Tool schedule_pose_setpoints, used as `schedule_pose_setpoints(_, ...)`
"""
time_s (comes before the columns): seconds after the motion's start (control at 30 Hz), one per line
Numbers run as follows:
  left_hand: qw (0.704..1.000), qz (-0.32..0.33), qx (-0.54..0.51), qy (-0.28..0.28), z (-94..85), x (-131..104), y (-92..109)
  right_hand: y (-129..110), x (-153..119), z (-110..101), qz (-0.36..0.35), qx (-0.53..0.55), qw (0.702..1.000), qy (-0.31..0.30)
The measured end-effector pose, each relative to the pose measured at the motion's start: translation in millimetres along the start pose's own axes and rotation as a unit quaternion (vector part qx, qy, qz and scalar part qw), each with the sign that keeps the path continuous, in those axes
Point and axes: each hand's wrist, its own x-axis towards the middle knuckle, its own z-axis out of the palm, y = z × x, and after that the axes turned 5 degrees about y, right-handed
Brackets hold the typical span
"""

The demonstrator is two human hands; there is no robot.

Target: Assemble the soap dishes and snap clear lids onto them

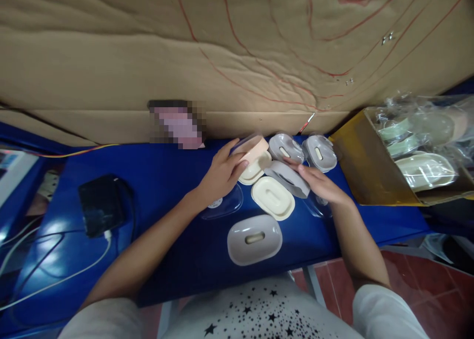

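Observation:
My left hand (224,172) is closed round a peach oval soap dish (256,149), tilted above a cream base (255,170). My right hand (318,180) grips a grey soap dish (287,177) turned on its side; the fingers partly cover its edge. Just below the two hands lies a second cream base (273,198), flat on the table. Closer to my body is a grey dish (255,240) with a slot in its floor. Two more grey dishes, a left one (285,147) and a right one (320,152), sit behind my right hand.
Clear lids, a left one (225,203) and a right one (317,205), lie on the blue table (166,181). An open cardboard box (355,156) at right holds several bagged dishes. At left are a black device (100,204) and cables. A cardboard wall (111,72) stands behind.

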Motion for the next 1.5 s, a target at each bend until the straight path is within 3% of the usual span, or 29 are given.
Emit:
schedule_pose_setpoints(0.17,0.999,0.043,0.023,0.001,9.3,-4.9,-1.0,5.0,10.0,8.1,-0.054,-0.044,0.995,0.070)
schedule_pose_setpoints(0.4,0.995,0.064,0.059,0.045,13.1,-6.7,1.9,18.3,14.0,14.4,-0.117,-0.245,0.962,-0.011)
schedule_pose_setpoints(0.63,0.990,0.071,0.072,0.099,5.2,-5.2,7.1,23.2,26.9,29.1,-0.062,-0.408,0.905,0.102)
schedule_pose_setpoints(0.77,0.992,0.066,0.054,0.091,2.1,-5.8,7.9,19.9,26.0,25.4,-0.090,-0.376,0.912,0.132)
schedule_pose_setpoints(0.97,0.995,0.088,0.043,0.004,9.3,-8.6,10.8,14.9,20.1,16.8,-0.068,-0.298,0.935,0.179)
schedule_pose_setpoints(1.13,0.993,0.117,0.031,-0.016,12.5,-9.3,10.8,17.3,19.2,18.2,-0.039,-0.149,0.964,0.216)
schedule_pose_setpoints(1.27,0.990,0.139,0.015,-0.025,10.7,-8.9,10.2,23.2,19.3,3.6,-0.004,-0.048,0.964,0.261)
schedule_pose_setpoints(1.4,0.988,0.148,0.022,-0.024,8.9,-8.7,11.8,29.5,13.2,-24.4,0.021,-0.164,0.948,0.273)
schedule_pose_setpoints(1.5,0.987,0.153,0.032,-0.020,7.4,-9.0,14.0,26.8,7.0,-30.7,0.054,-0.315,0.906,0.278)
